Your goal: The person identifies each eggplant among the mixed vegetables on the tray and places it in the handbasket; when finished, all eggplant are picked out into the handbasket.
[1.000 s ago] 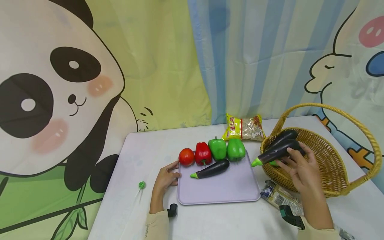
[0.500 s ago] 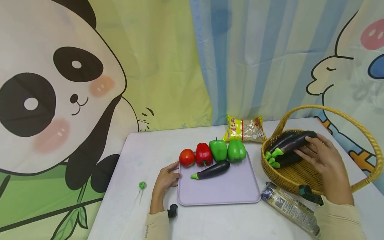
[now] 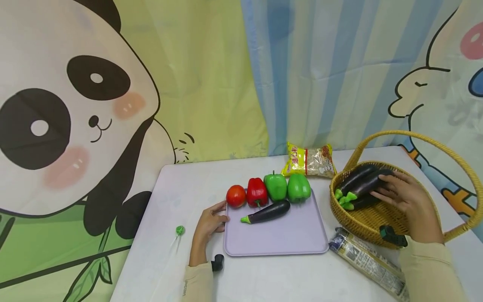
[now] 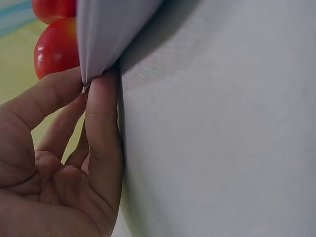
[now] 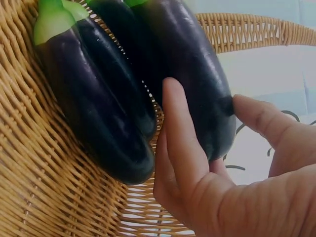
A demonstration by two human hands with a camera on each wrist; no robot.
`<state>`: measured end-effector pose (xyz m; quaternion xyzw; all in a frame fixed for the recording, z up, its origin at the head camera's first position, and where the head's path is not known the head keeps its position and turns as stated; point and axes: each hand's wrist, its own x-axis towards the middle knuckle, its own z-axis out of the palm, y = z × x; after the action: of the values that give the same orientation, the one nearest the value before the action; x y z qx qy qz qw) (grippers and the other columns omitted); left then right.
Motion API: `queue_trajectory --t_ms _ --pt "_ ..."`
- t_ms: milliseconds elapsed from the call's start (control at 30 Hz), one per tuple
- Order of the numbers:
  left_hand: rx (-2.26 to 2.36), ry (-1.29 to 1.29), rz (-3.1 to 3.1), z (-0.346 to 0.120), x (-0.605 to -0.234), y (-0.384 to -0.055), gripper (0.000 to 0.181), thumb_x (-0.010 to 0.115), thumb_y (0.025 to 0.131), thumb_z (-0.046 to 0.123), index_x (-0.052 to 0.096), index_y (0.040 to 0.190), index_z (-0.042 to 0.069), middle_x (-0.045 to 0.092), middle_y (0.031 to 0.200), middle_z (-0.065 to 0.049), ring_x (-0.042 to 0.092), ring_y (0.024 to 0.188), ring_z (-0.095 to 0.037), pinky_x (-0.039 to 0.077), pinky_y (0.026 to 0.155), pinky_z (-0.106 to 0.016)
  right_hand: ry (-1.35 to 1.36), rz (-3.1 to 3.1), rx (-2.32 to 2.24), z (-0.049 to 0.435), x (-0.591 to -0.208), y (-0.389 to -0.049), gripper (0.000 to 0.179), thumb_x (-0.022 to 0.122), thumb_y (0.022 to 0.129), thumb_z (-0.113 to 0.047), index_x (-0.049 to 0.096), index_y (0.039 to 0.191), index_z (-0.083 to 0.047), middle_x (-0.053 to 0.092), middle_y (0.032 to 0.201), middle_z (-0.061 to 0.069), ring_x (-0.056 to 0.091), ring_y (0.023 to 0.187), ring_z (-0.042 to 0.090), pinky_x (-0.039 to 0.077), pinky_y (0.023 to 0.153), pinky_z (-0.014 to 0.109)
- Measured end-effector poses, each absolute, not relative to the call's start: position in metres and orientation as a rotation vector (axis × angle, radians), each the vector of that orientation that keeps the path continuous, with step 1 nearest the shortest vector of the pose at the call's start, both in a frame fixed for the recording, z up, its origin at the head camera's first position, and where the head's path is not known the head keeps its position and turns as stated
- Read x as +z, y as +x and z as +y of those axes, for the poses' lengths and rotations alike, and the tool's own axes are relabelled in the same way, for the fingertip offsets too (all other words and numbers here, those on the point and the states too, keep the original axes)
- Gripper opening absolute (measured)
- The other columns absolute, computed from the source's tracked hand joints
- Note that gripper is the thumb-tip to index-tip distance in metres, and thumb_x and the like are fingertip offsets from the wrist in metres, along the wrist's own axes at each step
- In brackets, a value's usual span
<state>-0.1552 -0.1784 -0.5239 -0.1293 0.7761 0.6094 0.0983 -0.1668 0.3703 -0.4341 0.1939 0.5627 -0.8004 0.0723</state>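
In the head view my right hand [image 3: 409, 199] reaches into the wicker basket [image 3: 381, 222] and holds an eggplant [image 5: 197, 64] near its blunt end, thumb on one side and fingers on the other. Other eggplants [image 5: 94, 98] lie beside it in the basket, green stems toward the left rim. My left hand [image 3: 209, 222] pinches the left edge of the lilac tray [image 3: 279, 243] between thumb and finger. On the tray lies one eggplant [image 3: 269, 212]; along its back edge stand a tomato [image 3: 235, 196], a red bell pepper [image 3: 257, 192] and two green bell peppers [image 3: 276, 186].
A yellow printed food bag [image 3: 309, 160] lies behind the tray. Between tray and right sleeve is a long clear-wrapped packet [image 3: 366, 260]. A green lollipop [image 3: 180, 230] lies at left. The basket's tall handle [image 3: 426, 136] arches over its opening.
My right hand has carried the eggplant from over the basket's left rim rightward and down among the others inside. The left hand stays at the tray edge.
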Motion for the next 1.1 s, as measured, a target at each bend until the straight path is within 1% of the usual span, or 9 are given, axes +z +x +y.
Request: queue_trajectory --t_ms 100,167,267,367,433,600,700,933,1100 --pt "1.807 -0.388 2.294 -0.1781 -0.5237 -0.1555 0.063 0.069 0.083 -0.008 0.062 0.143 0.009 0.063 0.133 -0.015 0.062 0.069 -0.014 0.054 0.050 -0.023 0.591 1.736 -2.378 0.3710 -0.4370 -0.1685 0.054 0.064 0.101 -0.010 0.032 0.140 -0.030 0.051 0.123 0.010 0.063 0.079 0.012 0.063 0.077 0.039" --pt "1.803 -0.389 2.294 -0.1783 -0.5239 -0.1557 0.063 0.069 0.083 -0.008 0.062 0.143 0.009 0.063 0.133 -0.015 0.062 0.068 -0.014 0.054 0.050 -0.023 0.613 1.786 -2.351 0.3706 -0.4389 -0.1696 0.052 0.064 0.100 -0.009 0.032 0.139 -0.024 0.049 0.111 0.000 0.063 0.081 0.015 0.063 0.075 0.038" --pt "1.808 -0.391 2.289 -0.1785 -0.5242 -0.1564 0.063 0.069 0.083 -0.009 0.062 0.143 0.010 0.063 0.132 -0.015 0.062 0.068 -0.013 0.054 0.050 -0.022 0.659 1.904 -2.272 0.3688 -0.4411 -0.1717 0.077 0.061 0.102 -0.013 0.012 0.161 -0.017 0.048 0.117 0.004 0.062 0.098 0.033 0.063 0.077 0.038" --pt "1.822 -0.387 2.282 -0.1790 -0.5240 -0.1567 0.063 0.069 0.083 -0.009 0.062 0.143 0.009 0.063 0.132 -0.015 0.060 0.067 -0.013 0.053 0.049 -0.021 0.686 2.000 -2.196 0.3669 -0.4419 -0.1740 0.090 0.057 0.103 -0.015 -0.009 0.163 -0.007 0.042 0.127 0.012 0.039 0.128 0.057 0.062 0.080 0.037" --pt "1.826 -0.386 2.279 -0.1793 -0.5240 -0.1571 0.063 0.069 0.082 -0.009 0.062 0.143 0.009 0.063 0.132 -0.015 0.060 0.066 -0.012 0.053 0.048 -0.021 0.700 2.003 -2.186 0.3667 -0.4421 -0.1747 0.089 0.056 0.104 -0.014 -0.011 0.163 -0.006 0.039 0.130 0.016 0.019 0.142 0.057 0.062 0.081 0.037" --pt "1.832 -0.390 2.276 -0.1797 -0.5248 -0.1569 0.064 0.069 0.082 -0.009 0.062 0.143 0.009 0.063 0.132 -0.015 0.062 0.069 -0.013 0.053 0.049 -0.021 0.707 1.977 -2.163 0.3691 -0.4424 -0.1742 0.087 0.053 0.105 -0.011 -0.013 0.162 -0.006 0.042 0.126 0.014 0.041 0.123 0.047 0.061 0.082 0.037" --pt "1.830 -0.392 2.277 -0.1799 -0.5244 -0.1566 0.063 0.069 0.082 -0.009 0.062 0.143 0.009 0.063 0.132 -0.016 0.062 0.069 -0.013 0.053 0.049 -0.021 0.707 1.986 -2.143 0.3686 -0.4412 -0.1740 0.085 0.050 0.105 -0.010 -0.013 0.162 -0.004 0.042 0.126 0.016 0.042 0.120 0.045 0.061 0.083 0.037" --pt "1.832 -0.392 2.277 -0.1793 -0.5237 -0.1563 0.063 0.068 0.082 -0.009 0.062 0.142 0.009 0.063 0.133 -0.015 0.062 0.069 -0.012 0.052 0.048 -0.021 0.700 1.997 -2.103 0.3678 -0.4394 -0.1733 0.083 0.045 0.106 -0.013 -0.016 0.160 -0.003 0.027 0.138 0.029 0.006 0.146 0.052 0.060 0.085 0.036" --pt "1.826 -0.398 2.275 -0.1790 -0.5246 -0.1566 0.063 0.069 0.082 -0.010 0.063 0.142 0.009 0.063 0.133 -0.015 0.061 0.067 -0.013 0.052 0.048 -0.021 0.703 2.014 -2.096 0.3699 -0.4424 -0.1733 0.085 0.047 0.106 -0.016 -0.017 0.160 -0.004 0.005 0.159 0.031 -0.001 0.149 0.052 0.060 0.085 0.034"
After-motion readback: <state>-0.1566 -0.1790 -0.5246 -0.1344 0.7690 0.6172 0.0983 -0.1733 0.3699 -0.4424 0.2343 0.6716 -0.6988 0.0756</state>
